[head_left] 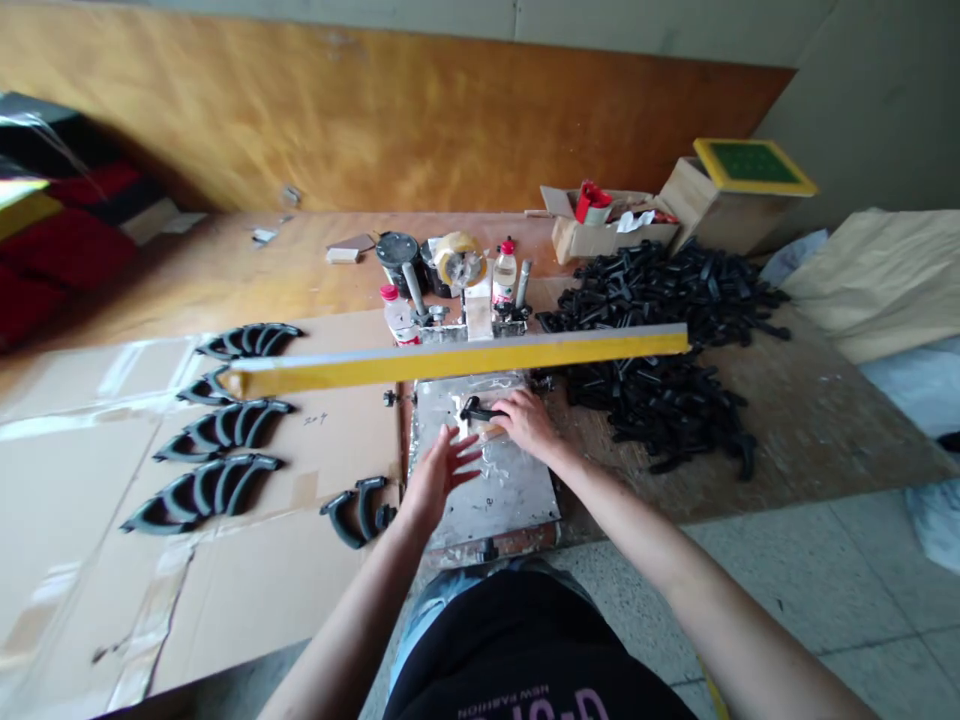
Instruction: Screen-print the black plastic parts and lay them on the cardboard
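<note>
My right hand (527, 420) has its fingers closed on the end of a black plastic handle (474, 409). The handle sits over a grey metal plate (506, 510), near its far edge. To its lower left, my left hand (435, 474) holds nothing, its fingers apart and pointing toward the handle. Above both hands a long yellow-edged bar (457, 367) runs across, seen edge-on. Two black curved handles (365, 505) rest on the cardboard just left of the plate.
Rows of black handles (214, 485) lie on cardboard (315, 440) at left. A big heap of black handles (660, 300) covers the right side. Behind the plate stand a tape roll (459, 262), a red-capped bottle (505, 275) and a dark tub (397, 258). An open carton (592, 238) sits farther back.
</note>
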`<state>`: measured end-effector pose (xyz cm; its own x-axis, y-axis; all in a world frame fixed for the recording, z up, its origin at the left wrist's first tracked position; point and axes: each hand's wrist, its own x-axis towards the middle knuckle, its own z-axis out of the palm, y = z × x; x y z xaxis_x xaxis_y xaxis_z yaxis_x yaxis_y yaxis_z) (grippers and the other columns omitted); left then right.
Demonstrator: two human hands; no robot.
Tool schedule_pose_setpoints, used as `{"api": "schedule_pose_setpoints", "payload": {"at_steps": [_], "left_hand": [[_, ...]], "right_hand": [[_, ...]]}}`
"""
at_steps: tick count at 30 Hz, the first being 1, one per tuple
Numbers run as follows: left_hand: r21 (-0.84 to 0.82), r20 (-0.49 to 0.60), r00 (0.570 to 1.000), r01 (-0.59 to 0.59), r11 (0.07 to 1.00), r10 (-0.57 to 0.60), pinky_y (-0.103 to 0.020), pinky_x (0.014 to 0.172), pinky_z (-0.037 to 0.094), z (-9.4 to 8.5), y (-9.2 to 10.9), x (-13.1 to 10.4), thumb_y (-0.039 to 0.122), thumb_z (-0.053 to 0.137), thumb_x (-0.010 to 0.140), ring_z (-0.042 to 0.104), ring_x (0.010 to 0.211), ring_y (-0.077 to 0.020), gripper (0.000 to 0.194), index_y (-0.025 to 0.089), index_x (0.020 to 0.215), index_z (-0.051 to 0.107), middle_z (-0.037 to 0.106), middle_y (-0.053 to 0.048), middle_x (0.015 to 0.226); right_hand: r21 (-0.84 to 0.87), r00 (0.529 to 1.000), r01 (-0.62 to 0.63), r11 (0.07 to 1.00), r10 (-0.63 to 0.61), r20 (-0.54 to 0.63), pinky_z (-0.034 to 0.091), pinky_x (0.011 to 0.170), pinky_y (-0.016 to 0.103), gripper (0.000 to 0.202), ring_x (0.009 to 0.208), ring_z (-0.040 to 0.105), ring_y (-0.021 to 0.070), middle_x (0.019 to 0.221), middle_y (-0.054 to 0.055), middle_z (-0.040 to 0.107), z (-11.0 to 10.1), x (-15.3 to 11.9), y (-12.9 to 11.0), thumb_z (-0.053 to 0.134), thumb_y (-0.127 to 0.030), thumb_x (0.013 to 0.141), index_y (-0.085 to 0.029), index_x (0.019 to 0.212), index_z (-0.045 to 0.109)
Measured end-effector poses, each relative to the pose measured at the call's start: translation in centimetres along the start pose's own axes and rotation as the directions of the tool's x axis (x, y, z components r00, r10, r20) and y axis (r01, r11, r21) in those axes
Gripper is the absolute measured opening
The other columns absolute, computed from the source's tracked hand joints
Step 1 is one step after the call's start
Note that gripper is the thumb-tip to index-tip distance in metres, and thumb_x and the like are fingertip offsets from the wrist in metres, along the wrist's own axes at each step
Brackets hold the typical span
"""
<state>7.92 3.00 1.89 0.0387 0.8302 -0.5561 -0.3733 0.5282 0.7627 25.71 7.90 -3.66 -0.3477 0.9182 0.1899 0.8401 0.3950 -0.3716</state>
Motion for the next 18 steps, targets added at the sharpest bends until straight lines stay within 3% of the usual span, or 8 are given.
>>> {"api": "schedule_pose_setpoints", "payload": {"at_steps": [3, 5, 6, 7, 9, 11, 14, 18], "left_hand": [[-0.031, 0.023, 0.993, 0.119, 0.992, -0.118, -0.037, 0.075, 0.059, -0.9, -3.7, -0.7, 0.052, 0.054, 0.090, 0.071, 0.093, -0.0235, 0.042, 0.017, 0.112, 0.058, 0.070, -0.015, 0.115], [-0.019, -0.043, 0.991, 0.125, 0.992, -0.125, -0.034, 0.068, 0.058, -3.4, -4.5, -1.1, 0.046, 0.053, 0.091, 0.072, 0.080, -0.0213, 0.032, 0.016, 0.102, 0.058, 0.073, -0.013, 0.099], [0.012, -0.105, 0.986, 0.128, 0.992, -0.126, -0.032, 0.063, 0.057, -5.3, -4.6, -1.3, 0.045, 0.052, 0.092, 0.071, 0.072, -0.0202, 0.030, 0.016, 0.099, 0.058, 0.074, -0.011, 0.091], [0.056, -0.176, 0.977, 0.131, 0.990, -0.120, -0.031, 0.059, 0.056, -7.7, -4.5, -1.5, 0.044, 0.050, 0.092, 0.070, 0.067, -0.0196, 0.030, 0.016, 0.098, 0.058, 0.074, -0.010, 0.085], [0.178, -0.387, 0.919, 0.155, 0.972, -0.076, -0.028, 0.053, 0.053, -13.1, -4.4, -2.0, 0.047, 0.045, 0.092, 0.066, 0.057, -0.0180, 0.034, 0.016, 0.091, 0.059, 0.072, -0.009, 0.072], [0.343, -0.573, 0.820, 0.266, 0.901, -0.025, -0.028, 0.046, 0.049, -18.2, -4.5, -2.8, 0.052, 0.044, 0.089, 0.062, 0.050, -0.0194, 0.041, 0.016, 0.077, 0.059, 0.068, -0.010, 0.061], [0.529, -0.666, 0.744, 0.418, 0.738, 0.056, -0.036, 0.047, 0.050, -22.5, -5.2, -3.7, 0.062, 0.043, 0.082, 0.062, 0.050, -0.0265, 0.047, 0.020, 0.062, 0.053, 0.062, -0.012, 0.052], [0.655, -0.620, 0.784, 0.503, 0.564, 0.021, -0.042, 0.044, 0.047, -23.0, -4.8, -3.6, 0.069, 0.042, 0.076, 0.059, 0.044, -0.0331, 0.048, 0.024, 0.071, 0.057, 0.051, -0.006, 0.039]], "right_hand": [[0.075, 0.962, 0.266, 0.961, -0.269, 0.045, 0.045, 0.091, 0.035, 0.018, 0.098, 0.057, 0.0204, 0.094, 0.007, 0.067, 0.2, -1.5, -2.8, 0.059, -0.030, 0.095, -0.022, 0.105, 0.071], [0.155, 0.894, 0.411, 0.899, -0.430, 0.123, 0.045, 0.091, 0.031, 0.020, 0.096, 0.060, 0.0174, 0.095, 0.004, 0.069, 0.0, -2.1, -2.3, 0.054, -0.029, 0.097, -0.024, 0.105, 0.071], [0.155, 0.897, 0.388, 0.908, -0.411, 0.162, 0.046, 0.090, 0.029, 0.020, 0.095, 0.061, 0.0163, 0.096, 0.004, 0.071, -0.3, -2.2, -1.0, 0.053, -0.027, 0.098, -0.024, 0.104, 0.072], [0.102, 0.933, 0.284, 0.953, -0.299, 0.202, 0.046, 0.090, 0.028, 0.020, 0.095, 0.062, 0.0158, 0.097, 0.004, 0.071, -0.9, -2.2, 0.8, 0.052, -0.024, 0.098, -0.023, 0.101, 0.072], [-0.132, 0.970, -0.088, 0.987, 0.115, 0.215, 0.047, 0.089, 0.029, 0.021, 0.096, 0.064, 0.0174, 0.098, 0.007, 0.072, -2.2, -2.3, 5.8, 0.052, -0.014, 0.094, -0.020, 0.098, 0.072], [-0.321, 0.885, -0.360, 0.876, 0.430, 0.181, 0.048, 0.086, 0.032, 0.026, 0.097, 0.065, 0.0218, 0.099, 0.014, 0.072, -3.6, -2.6, 10.8, 0.051, -0.005, 0.089, -0.014, 0.102, 0.071], [-0.376, 0.834, -0.446, 0.812, 0.529, 0.155, 0.049, 0.082, 0.036, 0.033, 0.099, 0.065, 0.0266, 0.102, 0.022, 0.070, -4.5, -3.7, 15.6, 0.046, 0.001, 0.085, -0.008, 0.108, 0.069], [-0.333, 0.843, -0.449, 0.829, 0.516, 0.150, 0.048, 0.086, 0.035, 0.027, 0.106, 0.062, 0.0262, 0.108, 0.016, 0.069, -5.0, -4.0, 15.8, 0.053, -0.002, 0.082, -0.015, 0.099, 0.071]]}}
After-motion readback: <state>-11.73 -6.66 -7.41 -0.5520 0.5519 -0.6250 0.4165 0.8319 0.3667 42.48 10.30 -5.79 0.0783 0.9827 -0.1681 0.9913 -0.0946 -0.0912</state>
